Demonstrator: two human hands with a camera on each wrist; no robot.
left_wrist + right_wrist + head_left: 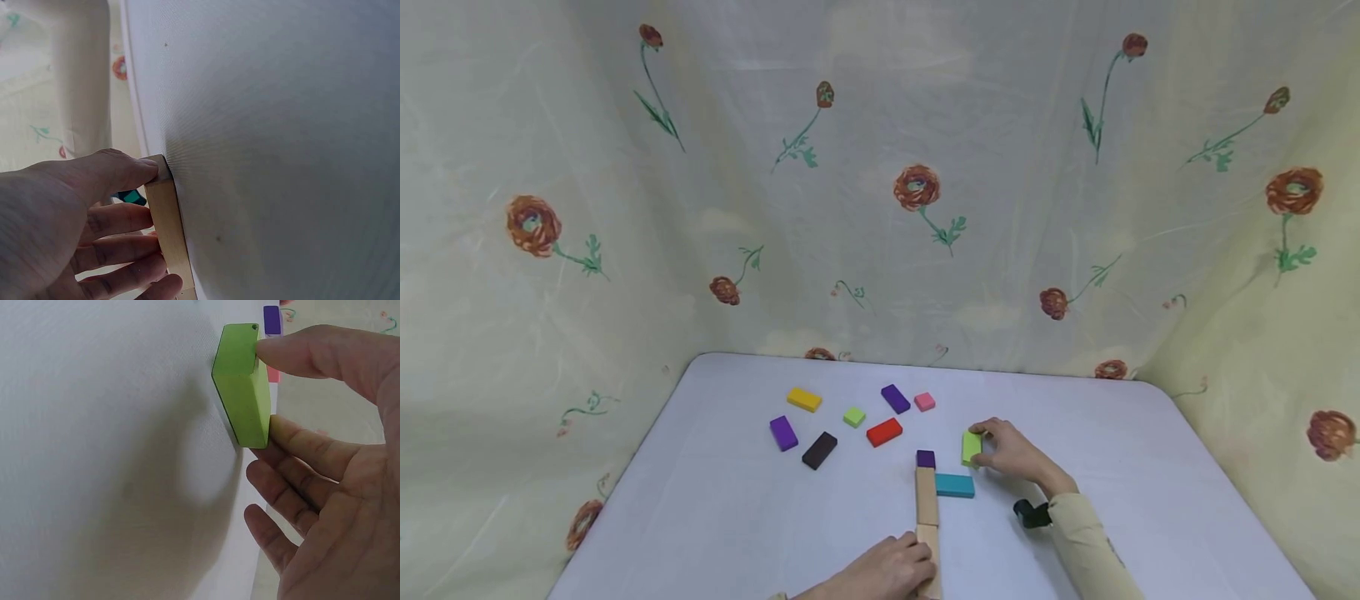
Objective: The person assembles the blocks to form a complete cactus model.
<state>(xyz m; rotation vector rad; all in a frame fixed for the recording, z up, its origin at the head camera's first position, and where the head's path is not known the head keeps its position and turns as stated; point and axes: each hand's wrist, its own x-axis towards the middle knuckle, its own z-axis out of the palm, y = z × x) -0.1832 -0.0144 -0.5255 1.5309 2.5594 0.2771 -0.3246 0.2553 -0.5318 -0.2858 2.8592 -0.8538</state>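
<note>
My right hand holds a lime green block by its ends, thumb on one end and fingertips at the other. In the right wrist view, the green block is close to the white tabletop. With thumb and fingertips, my left hand grips a plain wooden block at the near end of a row. The left wrist view shows the thumb on the end of this wooden block. Ahead of it lie another wooden block and a small dark purple block; a teal block juts out to the right.
Farther left on the white table lie loose blocks: yellow, violet, black, red, small green, dark purple and pink. A flowered curtain surrounds the table.
</note>
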